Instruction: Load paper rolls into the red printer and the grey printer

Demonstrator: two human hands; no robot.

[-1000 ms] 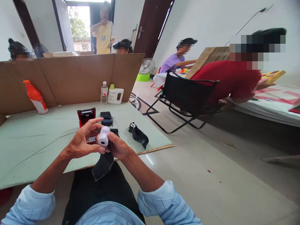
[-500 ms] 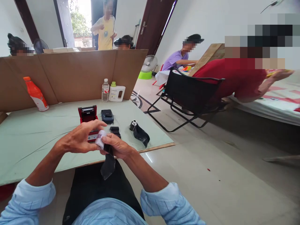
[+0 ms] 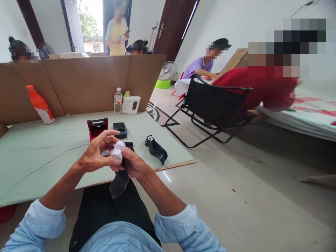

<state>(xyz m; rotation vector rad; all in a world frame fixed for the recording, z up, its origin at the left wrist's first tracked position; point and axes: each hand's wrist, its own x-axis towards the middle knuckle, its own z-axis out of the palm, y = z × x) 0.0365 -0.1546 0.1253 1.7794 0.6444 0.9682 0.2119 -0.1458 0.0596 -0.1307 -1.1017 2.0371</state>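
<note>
In front of the open red printer-like device (image 3: 96,130), between left hand (image 3: 96,153) and right hand (image 3: 135,163), above a dangling black strip (image 3: 119,184), the white roll (image 3: 118,150) is grasped. Roll handling is apparently underway; steady two-handed support is called for next.

The paper roll (image 3: 118,150) is white and the strip (image 3: 119,184) is black. The case (image 3: 98,129) is red and black. The tabletop (image 3: 63,140) is pale green. One bottle (image 3: 39,104) is orange, with a whitish lower part. The cloth (image 3: 312,101) is white with red patches.
</note>
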